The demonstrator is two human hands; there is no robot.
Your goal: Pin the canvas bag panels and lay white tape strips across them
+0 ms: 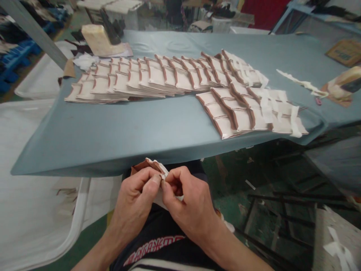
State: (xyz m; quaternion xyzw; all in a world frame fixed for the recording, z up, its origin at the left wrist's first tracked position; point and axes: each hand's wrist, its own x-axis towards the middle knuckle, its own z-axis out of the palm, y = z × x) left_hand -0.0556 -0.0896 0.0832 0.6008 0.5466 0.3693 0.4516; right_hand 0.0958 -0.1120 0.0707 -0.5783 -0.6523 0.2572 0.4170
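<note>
1. Folded piece (149,164), brown outside with a white lining: lower centre of the frame, just below the near edge of the table, held over the person's lap.
2. Left hand (135,203): lower centre, fingers (154,183) closed in a pinch on the upper edge of the folded piece, thumb pressed against the forefinger.
3. Right hand (188,205): just right of the left hand and touching it at the fingertips. Its fingers are curled tight on the same edge of the folded piece, and white lining shows beneath them.
4. Table (113,128): covered in blue-grey sheet, spanning the middle of the frame, near edge just above both hands.
5. Long row of pieces (158,77): like items, overlapping in rows, white faces with brown edges, laid across the upper centre of the table.
6. Smaller batch of pieces (248,113): same kind, overlapped, right of centre near the table's front edge, touching the long row at its upper end.
7. Cream block (97,39): upper left on the table, behind the long row.
8. White strip (299,82): loose on the table at the right, apart from both batches.
9. Dark shirt (158,246): red lettering, bottom centre, under the wrists.
</note>
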